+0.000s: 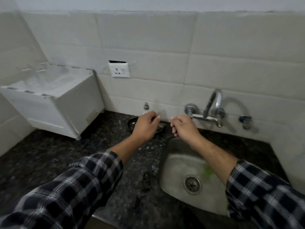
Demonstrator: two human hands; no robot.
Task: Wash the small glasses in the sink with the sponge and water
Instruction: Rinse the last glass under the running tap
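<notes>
My left hand (146,124) hovers over a dark round tray (132,123) at the back of the counter, fingers loosely curled, with nothing seen in them. Something shiny lies on the tray (161,126), mostly hidden by that hand; I cannot tell whether it is a glass. My right hand (183,127) hangs over the back left corner of the steel sink (178,164), also loosely curled and holding nothing. A green sponge (207,171) lies in the sink, partly behind my right forearm. The drain (192,183) is uncovered. No water runs from the tap (212,107).
A small capped bottle (146,106) stands against the tiled wall behind my left hand. A white plastic rack (54,103) fills the back left of the dark granite counter (66,154). A wall socket (119,70) sits above the counter.
</notes>
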